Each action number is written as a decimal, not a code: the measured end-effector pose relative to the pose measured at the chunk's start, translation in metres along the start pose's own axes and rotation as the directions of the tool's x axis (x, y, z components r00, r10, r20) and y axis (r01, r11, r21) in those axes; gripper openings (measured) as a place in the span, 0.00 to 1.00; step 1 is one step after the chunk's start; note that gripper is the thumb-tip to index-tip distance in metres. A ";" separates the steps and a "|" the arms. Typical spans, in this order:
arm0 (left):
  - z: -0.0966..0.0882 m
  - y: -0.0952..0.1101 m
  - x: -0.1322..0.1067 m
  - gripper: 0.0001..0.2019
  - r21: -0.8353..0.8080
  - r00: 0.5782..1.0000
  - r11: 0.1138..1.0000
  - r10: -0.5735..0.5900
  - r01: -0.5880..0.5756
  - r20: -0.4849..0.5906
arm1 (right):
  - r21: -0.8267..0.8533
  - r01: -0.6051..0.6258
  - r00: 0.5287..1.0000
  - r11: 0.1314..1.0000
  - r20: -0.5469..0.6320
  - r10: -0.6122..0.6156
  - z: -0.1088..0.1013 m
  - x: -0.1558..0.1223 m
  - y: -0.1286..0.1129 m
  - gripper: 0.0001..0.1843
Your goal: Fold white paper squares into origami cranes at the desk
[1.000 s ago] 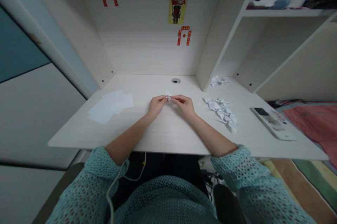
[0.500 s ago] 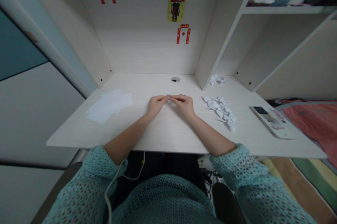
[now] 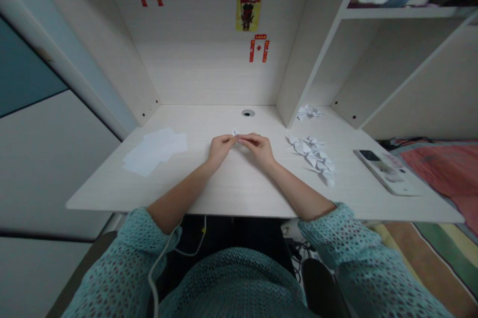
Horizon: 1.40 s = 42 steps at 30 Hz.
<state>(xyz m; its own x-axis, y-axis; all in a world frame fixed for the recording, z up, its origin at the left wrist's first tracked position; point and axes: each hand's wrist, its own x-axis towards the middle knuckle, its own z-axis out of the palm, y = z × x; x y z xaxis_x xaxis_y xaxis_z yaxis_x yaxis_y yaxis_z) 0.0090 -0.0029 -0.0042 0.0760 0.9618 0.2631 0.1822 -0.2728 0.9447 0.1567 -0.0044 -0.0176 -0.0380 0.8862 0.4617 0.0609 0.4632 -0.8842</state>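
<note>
At frame centre I hold the small, folded white paper piece [image 3: 234, 132], visible tip and long axis pointing upward, left hand [image 3: 220, 149] and right hand [image 3: 260, 148] pinching it, forearms [image 3: 182, 192] slanting inward.

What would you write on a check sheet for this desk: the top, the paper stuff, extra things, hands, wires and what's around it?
Surface: pale desk, with papers at left and right.
Job's things: folded paper between the hands; flat paper sheets at left; folded pieces at right.
Clutter: white phone-like device at far right.
Hands: left hand and right hand pinching the folded paper.
Cables: white cable by the left sleeve.
Surroundings: yellow sticker on the back panel.
</note>
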 end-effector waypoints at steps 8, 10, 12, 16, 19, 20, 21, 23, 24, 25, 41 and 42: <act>0.002 -0.007 0.003 0.17 -0.059 1.000 0.998 -0.004 0.005 0.013 | 0.142 -0.184 0.981 0.973 -0.032 0.191 0.000 -0.001 0.006 0.13; 0.002 -0.010 0.004 0.17 -0.064 1.000 0.998 -0.008 0.010 0.028 | 0.144 -0.195 0.979 0.970 -0.032 0.201 0.000 -0.001 0.007 0.13; 0.002 -0.013 0.004 0.17 -0.064 0.999 0.998 -0.011 0.013 0.032 | 0.156 -0.187 0.981 0.970 -0.022 0.193 0.000 0.000 0.007 0.13; 0.001 -0.016 0.005 0.17 -0.041 1.000 0.999 0.007 -0.005 0.030 | 0.165 -0.152 0.988 0.974 -0.009 0.156 0.000 0.001 0.006 0.13; 0.001 -0.015 0.006 0.17 -0.011 0.999 1.000 0.011 -0.011 0.041 | 0.152 -0.163 0.985 0.975 -0.023 0.169 -0.001 0.001 0.005 0.15; 0.002 -0.015 0.006 0.17 -0.006 0.999 1.000 0.010 -0.009 0.044 | 0.148 -0.169 0.984 0.974 -0.029 0.175 -0.001 0.001 0.006 0.15; 0.002 -0.014 0.006 0.18 -0.005 0.999 1.000 0.009 -0.009 0.048 | 0.145 -0.174 0.983 0.974 -0.035 0.181 -0.001 0.001 0.006 0.16; 0.002 -0.013 0.006 0.18 -0.014 0.998 1.000 0.013 -0.012 0.058 | 0.139 -0.180 0.981 0.974 -0.043 0.188 -0.001 0.001 0.007 0.16; 0.002 -0.013 0.006 0.18 -0.022 0.998 1.000 0.017 -0.015 0.062 | 0.136 -0.183 0.981 0.974 -0.045 0.190 0.000 0.001 0.007 0.16; 0.002 -0.013 0.005 0.17 -0.031 0.998 0.999 0.019 -0.017 0.062 | 0.134 -0.184 0.980 0.974 -0.044 0.192 0.000 0.001 0.007 0.16; 0.005 -0.004 0.000 0.15 -0.054 0.997 0.995 -0.078 0.078 0.002 | -0.013 -0.215 0.976 0.976 -0.020 0.215 0.002 0.000 0.013 0.18; 0.004 -0.003 0.000 0.16 -0.049 0.997 0.995 -0.081 0.081 0.008 | -0.030 -0.205 0.979 0.978 -0.021 0.204 0.001 0.000 0.014 0.18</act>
<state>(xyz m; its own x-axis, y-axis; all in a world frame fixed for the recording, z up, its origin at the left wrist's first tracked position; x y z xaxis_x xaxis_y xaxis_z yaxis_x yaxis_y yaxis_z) 0.0125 -0.0019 -0.0078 0.0693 0.9805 0.1840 0.1391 -0.1921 0.9715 0.1563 0.0015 -0.0299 -0.0035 0.9621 0.2727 0.0972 0.2717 -0.9574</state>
